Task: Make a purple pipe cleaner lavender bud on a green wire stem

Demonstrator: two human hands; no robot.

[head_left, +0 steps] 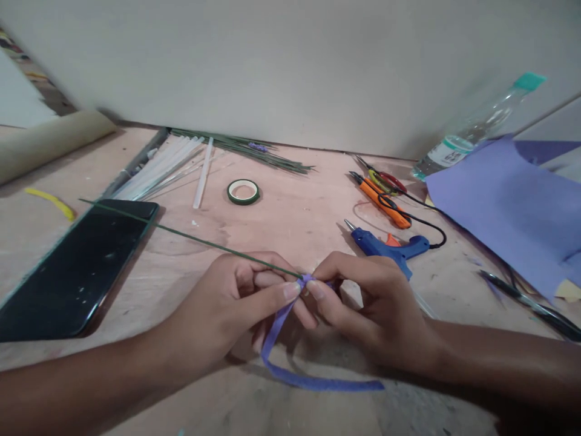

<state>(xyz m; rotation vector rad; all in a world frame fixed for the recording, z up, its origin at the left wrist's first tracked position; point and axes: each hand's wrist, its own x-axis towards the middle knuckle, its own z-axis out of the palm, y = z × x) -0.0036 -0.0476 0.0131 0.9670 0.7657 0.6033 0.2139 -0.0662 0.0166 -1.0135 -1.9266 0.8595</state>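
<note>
Between my two hands is the end of a thin green stem [204, 242], which slants up to the left over the phone. A purple paper strip [275, 339] meets the stem at my fingertips; its loose end curves down and to the right above the table. My left hand [245, 297] pinches the stem and strip between thumb and fingers. Thumb and forefinger of my right hand [363, 297] are closed on the purple paper at the stem's tip, touching the left fingertips. The fingers partly hide the joint.
A black phone [77, 272] lies left. Behind are glue sticks [158, 166], green stems [254, 154] and a tape roll [243, 192]. To the right are a blue glue gun [385, 245], an orange tool [384, 203], a bottle [476, 133], purple sheets [503, 200] and a pen [531, 306].
</note>
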